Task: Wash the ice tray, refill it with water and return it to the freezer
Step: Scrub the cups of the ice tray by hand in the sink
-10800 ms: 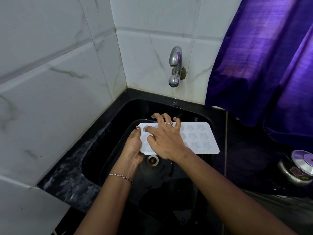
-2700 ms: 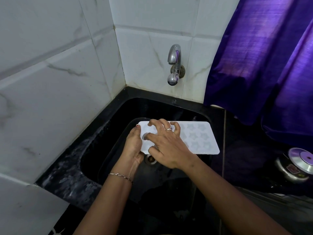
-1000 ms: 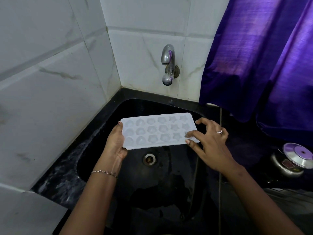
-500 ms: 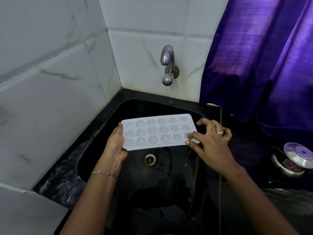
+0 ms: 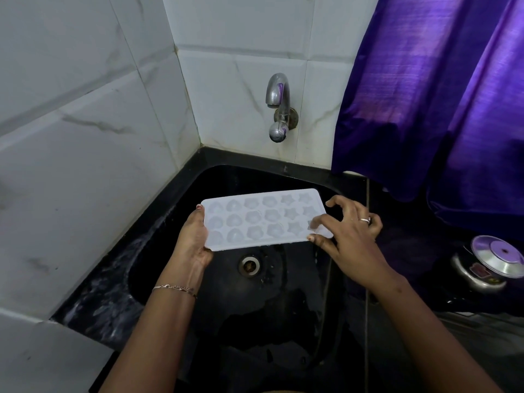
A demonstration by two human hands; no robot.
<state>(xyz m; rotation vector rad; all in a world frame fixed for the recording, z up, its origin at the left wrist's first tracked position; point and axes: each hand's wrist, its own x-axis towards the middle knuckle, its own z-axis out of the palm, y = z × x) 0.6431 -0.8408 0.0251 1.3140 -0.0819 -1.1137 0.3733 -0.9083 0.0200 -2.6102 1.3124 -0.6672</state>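
- Right hand (image 5: 348, 235) shifted from the middle to the right end of white plastic ice tray (image 5: 263, 219), which is held above black sink (image 5: 243, 304).
- Steel tap (image 5: 279, 109) behind; purple curtain (image 5: 425, 95) on the right.
- Left hand (image 5: 192, 239) grips the left end; right pinches the near-right corner.

Purple curtain (image 5: 442, 95) hangs at 2 o'clock, hem low over the black counter (image 5: 96, 304). A steel pot (image 5: 479, 275) with a shiny lid (image 5: 499, 255) sits on that counter between 3 and 4 o'clock. White marble-look tiles (image 5: 71, 137) run from 8 round to 12.
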